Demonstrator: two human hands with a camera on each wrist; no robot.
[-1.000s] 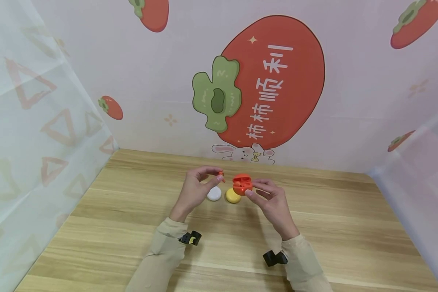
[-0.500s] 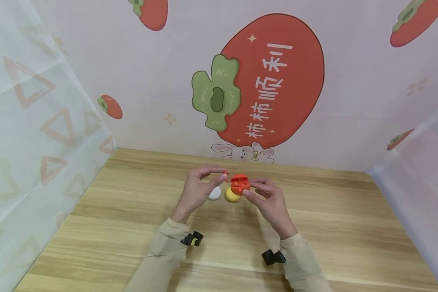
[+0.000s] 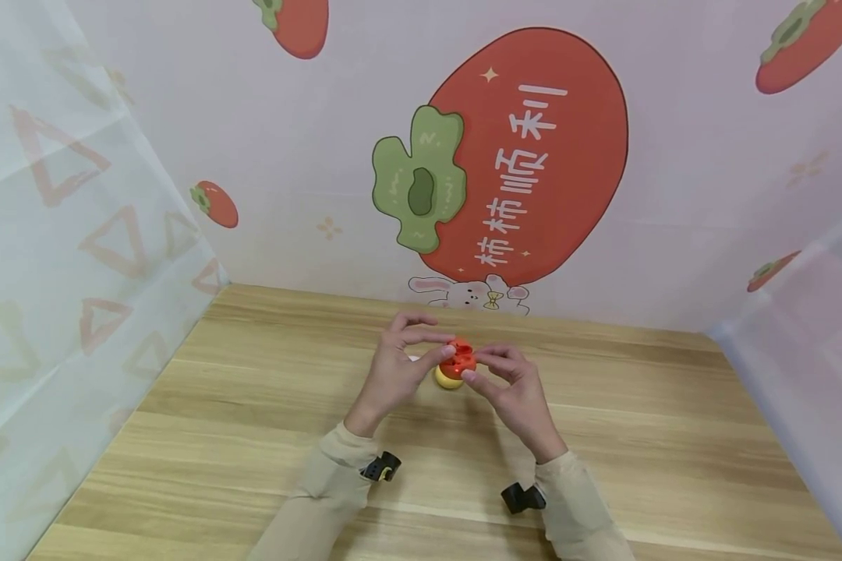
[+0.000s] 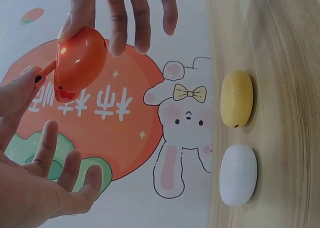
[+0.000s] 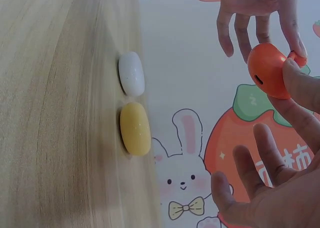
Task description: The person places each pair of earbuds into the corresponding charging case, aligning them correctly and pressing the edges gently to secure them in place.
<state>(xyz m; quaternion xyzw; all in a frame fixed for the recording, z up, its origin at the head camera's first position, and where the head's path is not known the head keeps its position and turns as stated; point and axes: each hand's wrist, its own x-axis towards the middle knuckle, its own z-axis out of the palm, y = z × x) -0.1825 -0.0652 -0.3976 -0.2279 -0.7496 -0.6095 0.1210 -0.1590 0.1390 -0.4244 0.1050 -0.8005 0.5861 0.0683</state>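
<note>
My right hand point(image 3: 522, 393) grips a round, glossy orange earbud case point(image 3: 461, 369) between thumb and fingers, held up off the table with its lid open. Between thumb and finger, my left hand point(image 3: 393, 370) pinches a small orange earbud point(image 4: 48, 68) by its stem. In the left wrist view the earbud's other end meets the case's open side; whether it sits in a slot is hidden. Below the hands, a yellow case point(image 4: 237, 99) and a white case point(image 4: 238, 175) lie side by side on the table, the white one mostly covered by my left hand in the head view.
The wooden table point(image 3: 252, 405) runs back to a wall sheet point(image 3: 309, 156) printed with a large persimmon and a rabbit. Another printed sheet point(image 3: 77, 234) borders the left side. A black camera mount sits on each wrist.
My left hand has moved right, bringing the earbud from beside the case up to its open side. The right hand and the case have shifted slightly left.
</note>
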